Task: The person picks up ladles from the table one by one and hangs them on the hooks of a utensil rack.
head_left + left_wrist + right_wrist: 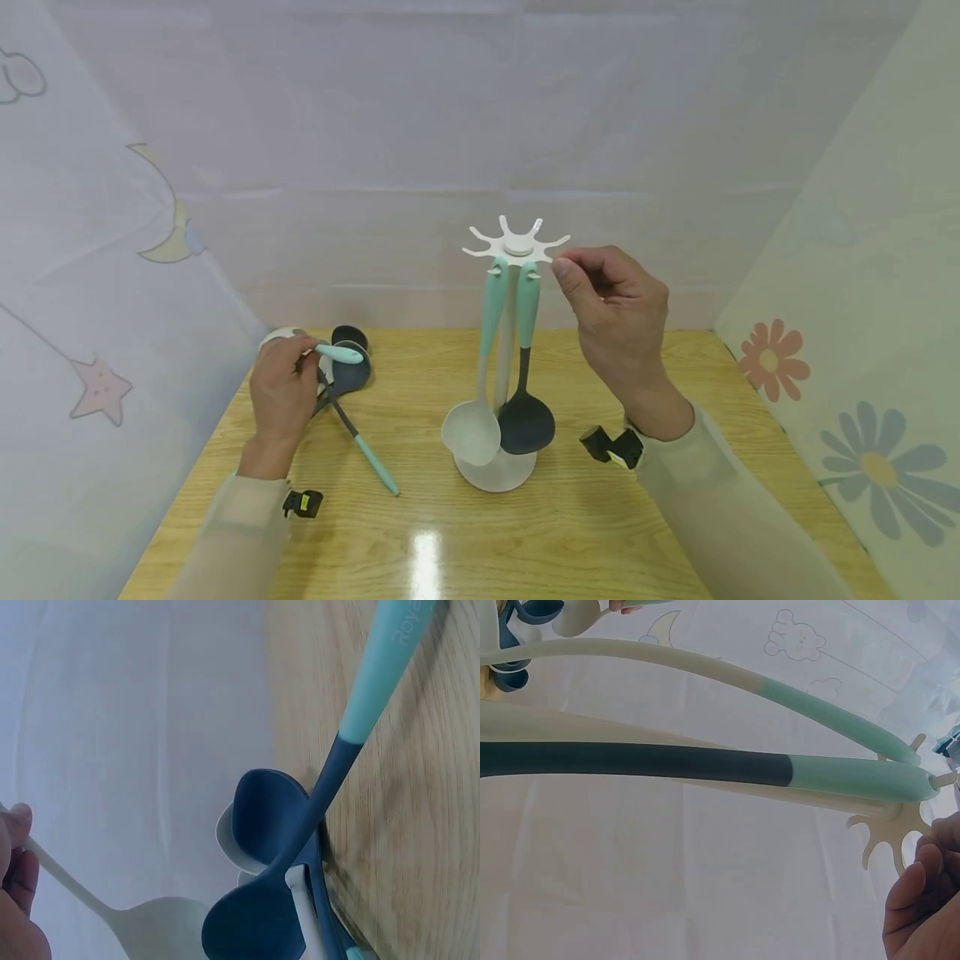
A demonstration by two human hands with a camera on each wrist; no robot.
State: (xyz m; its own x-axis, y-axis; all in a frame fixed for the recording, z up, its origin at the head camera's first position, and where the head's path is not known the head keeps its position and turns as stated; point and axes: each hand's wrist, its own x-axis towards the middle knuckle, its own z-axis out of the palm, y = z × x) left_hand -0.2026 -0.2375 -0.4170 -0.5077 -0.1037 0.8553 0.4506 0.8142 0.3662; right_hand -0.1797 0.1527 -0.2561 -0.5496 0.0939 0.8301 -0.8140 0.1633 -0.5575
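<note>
My left hand (281, 387) pinches a white utensil (64, 877) by its shaft. Its mint handle (340, 354) points right, and its broad, rounded head is partly cut off in the left wrist view. At the middle stands a white utensil rack (517, 244) with curved hook arms around its top. My right hand (622, 312) holds one of these arms between thumb and fingertips. A white ladle (471, 433) and a dark ladle (527, 425) hang from front hooks by their mint handles.
Beneath and beside my left hand lies a pile of dark and white utensils (351, 371). From it a dark utensil's mint handle (377, 465) stretches toward the front. The rack's round base (495, 477) rests on the wooden table (600, 533). Patterned cloth walls enclose the sides and back.
</note>
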